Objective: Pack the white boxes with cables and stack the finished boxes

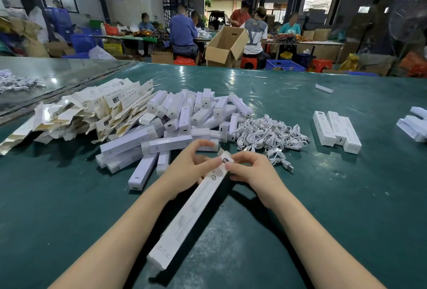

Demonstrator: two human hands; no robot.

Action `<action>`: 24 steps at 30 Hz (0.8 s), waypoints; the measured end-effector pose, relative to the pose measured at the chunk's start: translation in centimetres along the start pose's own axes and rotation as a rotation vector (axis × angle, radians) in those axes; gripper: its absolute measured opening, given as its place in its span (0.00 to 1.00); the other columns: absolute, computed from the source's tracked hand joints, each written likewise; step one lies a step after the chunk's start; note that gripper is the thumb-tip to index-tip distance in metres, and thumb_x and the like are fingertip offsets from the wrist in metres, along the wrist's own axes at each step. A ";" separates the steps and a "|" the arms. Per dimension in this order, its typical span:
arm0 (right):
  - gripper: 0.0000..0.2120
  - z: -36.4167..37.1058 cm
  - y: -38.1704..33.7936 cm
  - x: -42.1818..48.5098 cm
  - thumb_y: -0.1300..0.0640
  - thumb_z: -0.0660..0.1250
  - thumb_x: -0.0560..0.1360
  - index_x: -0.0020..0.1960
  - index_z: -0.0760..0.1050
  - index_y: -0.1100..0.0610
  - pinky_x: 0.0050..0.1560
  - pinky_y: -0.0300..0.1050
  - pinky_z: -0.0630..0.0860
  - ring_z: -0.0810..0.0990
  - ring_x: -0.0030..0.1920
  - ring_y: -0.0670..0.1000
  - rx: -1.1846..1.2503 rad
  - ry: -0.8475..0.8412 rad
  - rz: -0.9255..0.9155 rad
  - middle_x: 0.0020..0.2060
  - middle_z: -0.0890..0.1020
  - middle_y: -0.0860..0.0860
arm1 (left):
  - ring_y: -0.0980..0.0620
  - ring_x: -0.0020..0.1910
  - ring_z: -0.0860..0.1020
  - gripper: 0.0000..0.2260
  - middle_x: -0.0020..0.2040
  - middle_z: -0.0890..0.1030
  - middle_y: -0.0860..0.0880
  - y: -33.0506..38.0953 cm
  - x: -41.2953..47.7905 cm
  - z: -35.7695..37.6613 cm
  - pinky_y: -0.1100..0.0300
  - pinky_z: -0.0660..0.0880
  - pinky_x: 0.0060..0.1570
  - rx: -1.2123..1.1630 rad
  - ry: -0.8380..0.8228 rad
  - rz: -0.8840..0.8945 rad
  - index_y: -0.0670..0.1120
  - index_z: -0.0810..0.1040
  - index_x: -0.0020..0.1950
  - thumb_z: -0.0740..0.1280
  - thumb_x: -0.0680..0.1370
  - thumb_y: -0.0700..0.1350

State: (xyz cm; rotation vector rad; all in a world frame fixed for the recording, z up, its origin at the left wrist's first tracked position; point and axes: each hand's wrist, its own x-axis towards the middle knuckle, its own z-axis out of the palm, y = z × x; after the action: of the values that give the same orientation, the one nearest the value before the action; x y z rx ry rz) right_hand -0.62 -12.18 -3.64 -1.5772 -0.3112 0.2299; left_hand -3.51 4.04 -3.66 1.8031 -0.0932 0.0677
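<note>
A long white printed box slants between my hands above the green table, its near end low and its far end raised. My left hand grips the box near its far end from the left. My right hand pinches the flap at that far end with thumb and forefinger. A heap of coiled white cables lies just beyond my right hand. Left of it is a pile of white lamp bars. Three finished boxes lie side by side at the right.
Flattened box blanks are heaped at the left. More white boxes sit at the right edge, and one stray box lies farther back. Other people work at tables behind, with cardboard cartons and crates around them.
</note>
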 end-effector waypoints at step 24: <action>0.11 -3.4 0.3 1.4 0.67 0.64 0.75 0.40 0.65 0.55 0.38 0.39 0.79 0.75 0.36 0.46 0.499 0.714 -0.148 0.44 0.72 0.54 | 0.54 0.38 0.82 0.06 0.39 0.83 0.46 0.4 0.6 0.6 0.64 0.80 0.40 -0.707 0.268 -0.103 0.38 0.76 0.45 0.61 0.76 0.32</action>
State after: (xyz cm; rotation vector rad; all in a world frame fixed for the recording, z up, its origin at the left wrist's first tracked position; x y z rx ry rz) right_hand 1.89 -14.87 -3.72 -1.0471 0.1816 -0.3508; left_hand -2.93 3.31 -3.33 1.0784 0.1528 0.1784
